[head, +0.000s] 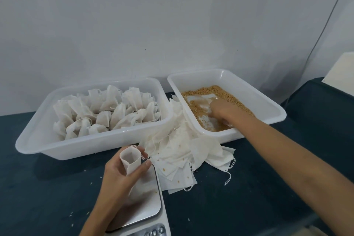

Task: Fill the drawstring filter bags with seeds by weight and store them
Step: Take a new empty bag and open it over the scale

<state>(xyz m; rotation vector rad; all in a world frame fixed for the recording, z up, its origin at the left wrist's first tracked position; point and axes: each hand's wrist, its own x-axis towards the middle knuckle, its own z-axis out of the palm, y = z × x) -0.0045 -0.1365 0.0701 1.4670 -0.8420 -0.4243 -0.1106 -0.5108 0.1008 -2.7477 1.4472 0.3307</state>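
Two white tubs [92,145] side by side on a dark table [239,197], seen from the head camera. Left tub packed with filled, tied bags [107,113]. Right tub [268,105] holding a thin layer of seeds [199,109], bare bottom showing in patches. Between and in front of the tubs, a loose pile of flat empty bags [183,151] with strings trailing, a few stray seeds on top. Left hand [122,174] above the scale [145,203], thumb and fingers curled round an open bag [131,161], mouth held up and wide. Right hand [224,113] reaching down into the seeds, blurred; fingers bent downward, whether pinching seeds cannot tell. Scale buttons at the bottom edge.
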